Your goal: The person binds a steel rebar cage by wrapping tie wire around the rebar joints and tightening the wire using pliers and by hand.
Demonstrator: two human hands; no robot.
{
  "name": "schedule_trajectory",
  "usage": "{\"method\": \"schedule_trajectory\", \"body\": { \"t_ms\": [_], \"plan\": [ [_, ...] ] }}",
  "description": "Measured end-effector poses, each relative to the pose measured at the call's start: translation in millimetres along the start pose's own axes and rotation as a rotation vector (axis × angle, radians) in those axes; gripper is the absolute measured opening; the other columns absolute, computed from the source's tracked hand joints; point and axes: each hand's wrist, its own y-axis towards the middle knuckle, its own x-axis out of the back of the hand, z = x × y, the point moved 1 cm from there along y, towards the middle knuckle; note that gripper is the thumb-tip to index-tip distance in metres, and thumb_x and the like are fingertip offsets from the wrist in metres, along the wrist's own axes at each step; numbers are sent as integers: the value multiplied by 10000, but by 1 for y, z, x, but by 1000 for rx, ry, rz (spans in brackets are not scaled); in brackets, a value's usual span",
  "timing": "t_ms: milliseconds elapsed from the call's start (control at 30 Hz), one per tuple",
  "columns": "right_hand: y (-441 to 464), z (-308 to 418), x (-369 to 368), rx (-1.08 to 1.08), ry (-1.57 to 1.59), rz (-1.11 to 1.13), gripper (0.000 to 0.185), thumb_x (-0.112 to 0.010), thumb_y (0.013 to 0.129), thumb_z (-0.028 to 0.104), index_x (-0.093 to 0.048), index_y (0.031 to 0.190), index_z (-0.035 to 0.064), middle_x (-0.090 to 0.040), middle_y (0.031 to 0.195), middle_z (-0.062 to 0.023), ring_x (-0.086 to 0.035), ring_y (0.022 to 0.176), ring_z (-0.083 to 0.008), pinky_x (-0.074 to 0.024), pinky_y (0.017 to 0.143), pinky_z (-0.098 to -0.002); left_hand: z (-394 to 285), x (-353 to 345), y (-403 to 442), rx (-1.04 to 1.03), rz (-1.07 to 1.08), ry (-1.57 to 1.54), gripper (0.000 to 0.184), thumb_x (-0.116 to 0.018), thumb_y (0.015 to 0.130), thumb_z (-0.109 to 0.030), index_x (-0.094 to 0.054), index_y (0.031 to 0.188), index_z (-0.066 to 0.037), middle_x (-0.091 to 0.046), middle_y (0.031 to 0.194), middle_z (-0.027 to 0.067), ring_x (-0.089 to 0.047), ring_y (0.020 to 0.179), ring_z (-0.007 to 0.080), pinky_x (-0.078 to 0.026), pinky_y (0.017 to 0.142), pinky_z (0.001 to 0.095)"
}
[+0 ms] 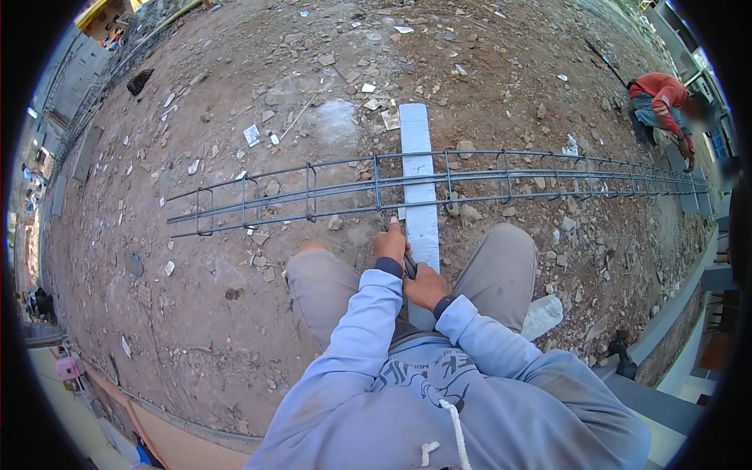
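Note:
A long rebar cage [337, 188] of steel bars with rectangular stirrups lies across the view, resting over a pale grey board [423, 223]. My left hand [391, 244] is closed at the cage's near side, just below a stirrup, its thumb pointing up toward the bars; what it pinches is too small to make out. My right hand [428, 287] is wrapped round the dark handle of a tool [410, 265], lower down and to the right, over the board. The tool's tip is hidden near my left hand.
At the far right a person in a red top [659, 94] bends over the cage's other end. Stones and litter cover the dirt ground [235, 290]. A pale plastic piece [543, 316] lies beside my right knee. Walls edge the site.

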Motion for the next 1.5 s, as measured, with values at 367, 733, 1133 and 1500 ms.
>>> {"method": "schedule_trajectory", "body": {
  "t_ms": [367, 733, 1133, 1500],
  "plan": [
    [13, -11, -11, -65, 323, 206, 365, -526, 841, 307, -529, 925, -48, -612, 816, -188, -617, 748, -305, -493, 672, -416, 9, 16, 1, -156, 51, 131, 554, -571, 825, -516, -544, 611, -5, -527, 546, 97, -512, 482, 187, -426, 471, 323],
    [6, -20, -5, -153, 1107, 734, 493, -599, 820, 465, -541, 993, 6, -599, 798, -105, -605, 646, -196, -519, 593, -322, -3, 28, -3, 143, 435, -334, 379, -488, 897, -393, -531, 981, -26, -530, 652, 62, -540, 546, 191, -481, 538, 337],
    [20, -17, -5, -10, 664, 306, 271, -663, 720, 184, -603, 832, -55, -631, 785, -150, -611, 667, -248, -479, 650, -343, 12, 48, 14, -167, 77, 211, 388, -487, 894, -377, -600, 869, -7, -588, 683, 78, -568, 579, 178, -464, 522, 328],
    [14, -9, 4, 191, 560, 227, 534, -645, 760, 125, -469, 1257, 43, -599, 1022, -94, -541, 934, -190, -402, 844, -287, 13, 63, 18, -508, -141, 567, 248, -588, 824, -209, -617, 862, 34, -634, 799, 188, -606, 731, 302, -453, 672, 387]
  ]
}}
